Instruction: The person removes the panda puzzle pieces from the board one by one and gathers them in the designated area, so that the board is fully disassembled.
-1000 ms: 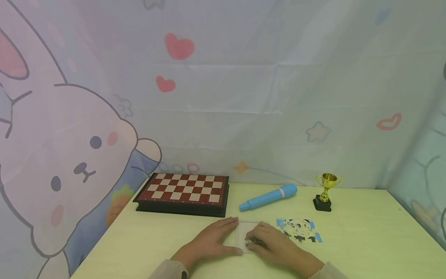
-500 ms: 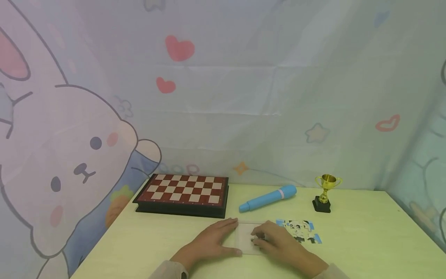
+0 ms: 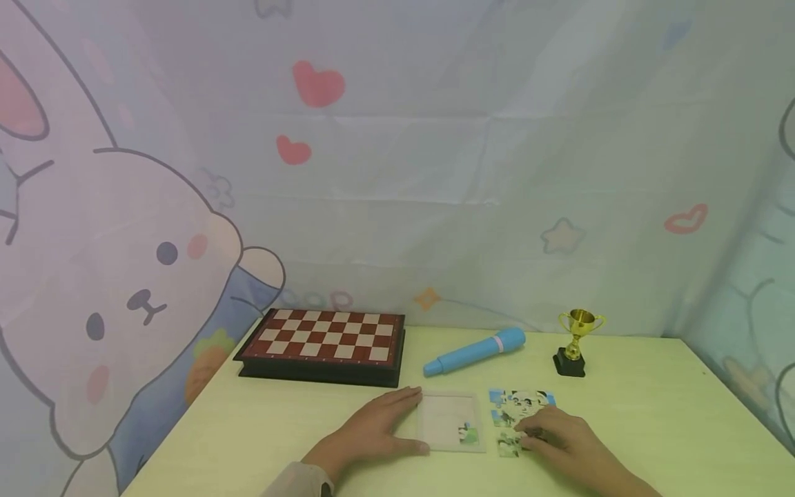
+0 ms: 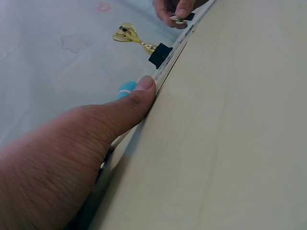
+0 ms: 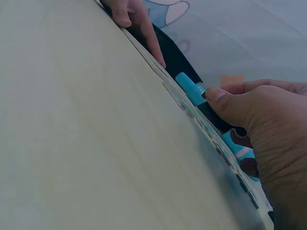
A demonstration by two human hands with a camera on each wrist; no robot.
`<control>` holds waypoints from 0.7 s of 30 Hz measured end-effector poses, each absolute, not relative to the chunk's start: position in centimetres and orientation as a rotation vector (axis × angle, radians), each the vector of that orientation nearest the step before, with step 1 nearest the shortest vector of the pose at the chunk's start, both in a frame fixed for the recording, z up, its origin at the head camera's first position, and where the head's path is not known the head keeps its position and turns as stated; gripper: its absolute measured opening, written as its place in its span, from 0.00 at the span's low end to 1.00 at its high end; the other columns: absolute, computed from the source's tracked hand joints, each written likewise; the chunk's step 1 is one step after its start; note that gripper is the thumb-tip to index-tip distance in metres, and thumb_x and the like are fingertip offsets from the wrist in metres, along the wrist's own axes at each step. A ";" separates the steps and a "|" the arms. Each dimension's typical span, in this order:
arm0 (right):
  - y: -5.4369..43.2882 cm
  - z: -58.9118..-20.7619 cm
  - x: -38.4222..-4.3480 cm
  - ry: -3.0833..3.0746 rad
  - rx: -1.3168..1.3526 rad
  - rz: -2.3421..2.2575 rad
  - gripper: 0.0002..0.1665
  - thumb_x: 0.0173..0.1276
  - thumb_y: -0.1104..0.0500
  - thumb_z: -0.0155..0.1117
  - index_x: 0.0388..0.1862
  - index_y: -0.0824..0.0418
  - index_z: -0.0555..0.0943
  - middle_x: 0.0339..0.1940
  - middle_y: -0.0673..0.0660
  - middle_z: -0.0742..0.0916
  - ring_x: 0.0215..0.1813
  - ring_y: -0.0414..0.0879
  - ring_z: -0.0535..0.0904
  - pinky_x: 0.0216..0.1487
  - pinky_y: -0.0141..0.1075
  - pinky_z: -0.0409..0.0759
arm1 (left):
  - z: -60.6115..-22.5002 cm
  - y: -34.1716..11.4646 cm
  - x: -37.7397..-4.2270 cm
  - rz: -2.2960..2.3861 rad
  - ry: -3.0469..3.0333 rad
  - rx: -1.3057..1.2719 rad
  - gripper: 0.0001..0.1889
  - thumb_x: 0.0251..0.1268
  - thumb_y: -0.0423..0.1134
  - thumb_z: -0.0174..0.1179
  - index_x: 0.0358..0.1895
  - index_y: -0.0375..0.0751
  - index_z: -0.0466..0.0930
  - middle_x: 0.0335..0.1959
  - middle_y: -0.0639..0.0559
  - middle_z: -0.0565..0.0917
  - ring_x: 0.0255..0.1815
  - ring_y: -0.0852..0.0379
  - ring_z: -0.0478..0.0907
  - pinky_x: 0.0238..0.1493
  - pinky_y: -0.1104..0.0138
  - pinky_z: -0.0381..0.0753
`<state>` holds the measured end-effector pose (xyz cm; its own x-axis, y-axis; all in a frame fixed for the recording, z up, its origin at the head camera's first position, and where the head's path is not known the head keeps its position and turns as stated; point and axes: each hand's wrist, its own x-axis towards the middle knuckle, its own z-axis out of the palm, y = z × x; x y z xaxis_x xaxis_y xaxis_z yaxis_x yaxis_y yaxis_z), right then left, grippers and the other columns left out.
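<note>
A pale, shallow puzzle tray lies in front of me in the head view, with a green, black and white jigsaw piece in its lower right corner. My left hand rests along the tray's left edge, thumb and fingers spread and touching it. To the right lie loose panda jigsaw pieces, partly covered by my right hand. Between thumb and fingers that hand pinches one puzzle piece, dark and pale in the left wrist view. A greenish piece lies beside its fingertips.
Behind the tray lies a blue toy pen-shaped stick. A red and white chessboard box stands at the back left, and a gold trophy cup on a black base at the back right. A printed cloth hangs behind the table.
My right hand has moved right from the tray to the loose pieces and pinches a piece there. The piece in the tray's lower right corner is now uncovered. The left hand stays put.
</note>
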<state>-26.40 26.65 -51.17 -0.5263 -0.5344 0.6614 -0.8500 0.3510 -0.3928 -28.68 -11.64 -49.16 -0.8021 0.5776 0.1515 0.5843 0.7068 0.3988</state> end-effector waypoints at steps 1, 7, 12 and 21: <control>27.1 -51.3 -26.3 -2.195 1.214 1.005 0.22 0.59 0.70 0.74 0.50 0.52 0.85 0.42 0.44 0.85 0.40 0.35 0.80 0.39 0.22 0.77 | -49.2 -11.7 -28.7 -0.684 -2.890 -0.982 0.49 0.58 0.77 0.56 0.78 0.51 0.63 0.78 0.58 0.62 0.78 0.51 0.60 0.74 0.48 0.63; 28.5 -51.3 -26.0 -2.247 1.215 0.919 0.21 0.62 0.68 0.73 0.52 0.51 0.86 0.44 0.43 0.86 0.44 0.36 0.75 0.37 0.25 0.75 | -49.2 -11.6 -28.6 -0.684 -2.898 -0.981 0.50 0.58 0.77 0.56 0.78 0.50 0.63 0.78 0.58 0.62 0.78 0.51 0.59 0.75 0.49 0.62; 28.5 -51.1 -25.9 -2.280 1.189 0.828 0.19 0.64 0.65 0.72 0.50 0.45 0.85 0.46 0.40 0.84 0.46 0.36 0.71 0.39 0.27 0.74 | -49.1 -11.6 -28.6 -0.685 -2.893 -0.990 0.49 0.58 0.77 0.56 0.77 0.49 0.64 0.78 0.58 0.62 0.78 0.51 0.59 0.75 0.49 0.62; 27.2 -51.1 -26.5 -2.226 1.213 0.775 0.19 0.64 0.64 0.73 0.52 0.47 0.84 0.48 0.41 0.82 0.48 0.36 0.71 0.47 0.25 0.71 | -49.3 -11.6 -28.7 -0.675 -2.891 -0.987 0.50 0.57 0.78 0.54 0.77 0.50 0.63 0.78 0.59 0.62 0.78 0.51 0.59 0.75 0.49 0.62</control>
